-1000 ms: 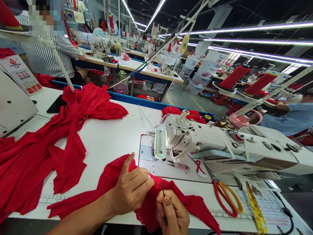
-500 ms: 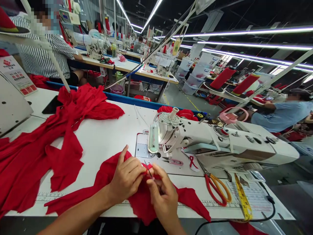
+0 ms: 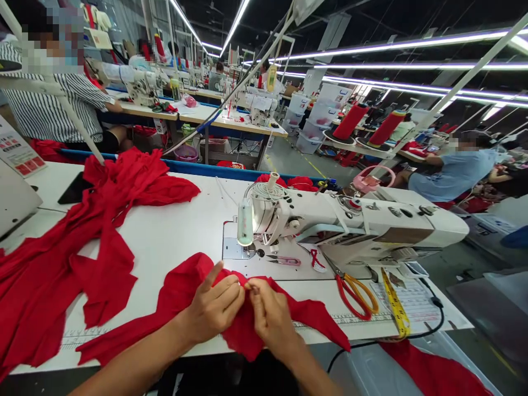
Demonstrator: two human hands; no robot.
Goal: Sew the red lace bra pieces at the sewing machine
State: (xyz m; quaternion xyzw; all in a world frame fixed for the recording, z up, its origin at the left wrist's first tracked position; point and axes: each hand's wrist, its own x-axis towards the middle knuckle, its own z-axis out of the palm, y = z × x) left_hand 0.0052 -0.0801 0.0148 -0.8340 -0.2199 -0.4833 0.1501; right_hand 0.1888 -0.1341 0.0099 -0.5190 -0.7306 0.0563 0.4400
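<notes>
Both hands meet at the lower middle of the frame: your left hand (image 3: 214,308) pinches a fold of the red fabric piece (image 3: 185,291) lying at the desk's (image 3: 181,236) near edge, and your right hand (image 3: 270,316) is closed on the same fold, fingertips touching the left's (whether it grips a tool I cannot tell). The cloth's lower part droops over the desk edge, so a loosened pinch could let it slide toward your lap. The snips (image 3: 282,259) and the orange-handled scissors (image 3: 357,294) lie just right of centre beneath the sewing machine (image 3: 350,220), where a sweeping sleeve could knock them.
</notes>
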